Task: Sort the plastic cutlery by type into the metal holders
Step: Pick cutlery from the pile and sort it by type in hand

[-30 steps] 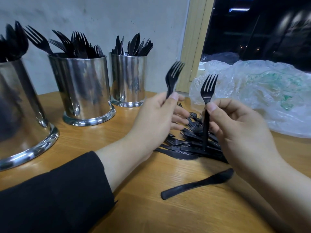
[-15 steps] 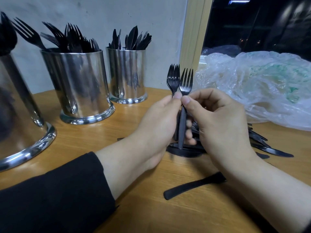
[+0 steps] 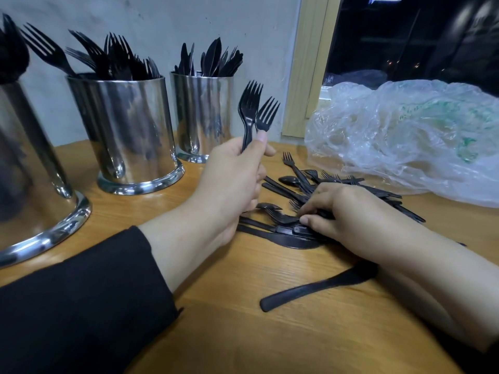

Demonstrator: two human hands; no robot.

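While left hand (image 3: pixel 232 182) grips forks (image 3: pixel 255 112) (upright), right hand (image 3: pixel 348 211) on pile (image 3: pixel 302 184).

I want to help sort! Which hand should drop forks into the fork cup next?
Left, probably. The left hand already grips two forks upright, close to the fork holder. The right hand is down on the cutlery pile, farther away.

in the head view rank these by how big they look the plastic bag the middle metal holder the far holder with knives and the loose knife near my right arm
1. plastic bag
2. middle holder
3. far holder, though it stands further back, so its true size may match the middle one.
4. loose knife, partly hidden under the right arm.
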